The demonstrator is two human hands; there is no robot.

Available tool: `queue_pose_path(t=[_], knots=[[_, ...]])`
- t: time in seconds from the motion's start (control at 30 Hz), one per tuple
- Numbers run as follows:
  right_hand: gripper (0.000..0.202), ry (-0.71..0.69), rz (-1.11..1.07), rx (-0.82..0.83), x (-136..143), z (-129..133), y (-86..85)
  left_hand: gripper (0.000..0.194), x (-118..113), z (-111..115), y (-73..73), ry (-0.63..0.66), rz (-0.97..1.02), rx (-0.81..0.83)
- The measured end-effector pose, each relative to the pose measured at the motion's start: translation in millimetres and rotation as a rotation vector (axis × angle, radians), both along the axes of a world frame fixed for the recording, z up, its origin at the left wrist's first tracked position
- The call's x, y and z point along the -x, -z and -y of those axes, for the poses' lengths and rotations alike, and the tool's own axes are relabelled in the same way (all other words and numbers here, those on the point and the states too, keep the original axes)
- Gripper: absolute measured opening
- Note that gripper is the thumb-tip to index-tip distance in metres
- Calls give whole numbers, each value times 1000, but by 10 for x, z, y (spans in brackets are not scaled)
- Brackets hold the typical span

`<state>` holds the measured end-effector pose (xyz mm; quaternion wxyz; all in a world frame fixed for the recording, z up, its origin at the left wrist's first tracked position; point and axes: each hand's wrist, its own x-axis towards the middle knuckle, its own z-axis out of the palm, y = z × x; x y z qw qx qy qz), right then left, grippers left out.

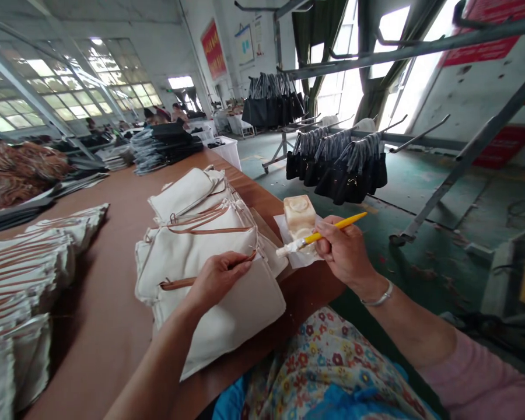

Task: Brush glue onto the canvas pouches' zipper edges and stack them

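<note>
My left hand (227,271) pinches the end of a brown strap (177,284) on the top white bag (240,309), near the bag's right edge. That bag lies on a stack of similar white bags (188,189) with brown straps. Held in my right hand (343,251) is a yellow-handled brush (341,223), tilted with its bristles down to the left. White paste coats the bristles. Just behind the brush, a cream-coloured block-like container (299,213) sits on a white sheet (304,258) at the table's right edge.
More white bags (30,280) lie in rows on the left of the brown table (114,233). Dark stacked pieces (175,143) and brown bundles (21,166) stand farther back. At right, black bags (350,169) hang on a wheeled metal rack (437,198).
</note>
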<state>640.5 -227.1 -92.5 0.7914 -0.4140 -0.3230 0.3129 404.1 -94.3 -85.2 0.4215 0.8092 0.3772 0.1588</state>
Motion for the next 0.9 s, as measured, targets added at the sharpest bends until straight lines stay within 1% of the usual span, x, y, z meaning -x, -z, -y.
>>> queue_pose_path(t=[0.1,0.2,0.27,0.3,0.37,0.43,0.53,0.6,0.67,0.73,0.8,0.83,0.9], knots=[[28,-30,85,21,132,-71,-18,38,14,101,-41,10,22,114],[24,-37,357,53,189,-139,0,39,65,176,-48,48,55,191],[25,2,501,63,188,-167,3,39,103,218,-49,65,77,243],[25,34,527,63,181,-172,0,39,120,237,-50,66,83,264],[25,91,500,43,169,-155,-18,39,144,271,-52,59,87,293],[23,77,459,24,171,-110,-43,38,152,298,-47,66,85,280],[24,31,552,34,182,-35,-74,37,145,342,-34,125,81,190],[24,72,637,52,163,-14,-74,34,139,394,-36,177,68,92],[23,136,599,59,117,-22,-50,31,141,474,-53,213,53,-31],[22,141,456,59,77,-46,-11,27,153,567,-78,230,53,-165],[23,70,300,53,79,-61,22,24,170,647,-98,236,56,-295],[23,6,235,53,96,-58,29,22,179,675,-104,234,57,-353],[23,-180,124,65,144,-25,19,19,198,707,-109,221,58,-430]])
